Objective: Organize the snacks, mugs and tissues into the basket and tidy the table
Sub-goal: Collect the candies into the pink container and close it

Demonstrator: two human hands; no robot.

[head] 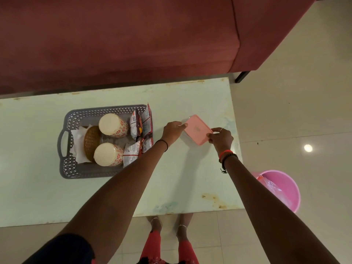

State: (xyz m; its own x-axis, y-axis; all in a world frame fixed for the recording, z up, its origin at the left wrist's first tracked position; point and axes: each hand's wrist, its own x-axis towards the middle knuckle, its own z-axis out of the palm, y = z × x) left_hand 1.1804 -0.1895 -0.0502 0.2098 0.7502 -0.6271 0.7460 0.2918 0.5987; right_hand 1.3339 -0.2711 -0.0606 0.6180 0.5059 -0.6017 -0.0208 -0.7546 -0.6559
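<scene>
Tissues: the pink box (198, 129) is the one thing not yet in the basket (65, 145), and I have it between both hands. It sits on the surface (190, 178) or just above it; I cannot tell which. It is turned on a diagonal, its long axis running from upper left to lower right. My left hand (172, 131) pinches the upper-left end, fingers closed on the edge; my right hand (222, 138) grips the lower-right corner the same way.

The basket lies to the left of the box, with bare surface between them, so the box must travel leftward past my left wrist. My left hand is the nearer one to the basket.

Inside, two mugs (112, 125) stand upside down, snack packets (136, 124) crowd the right side, and a brown woven piece (91, 142) on white paper fills the left. Free room looks scarce, so I judge the box may need to go in on edge or rest on top.
</scene>
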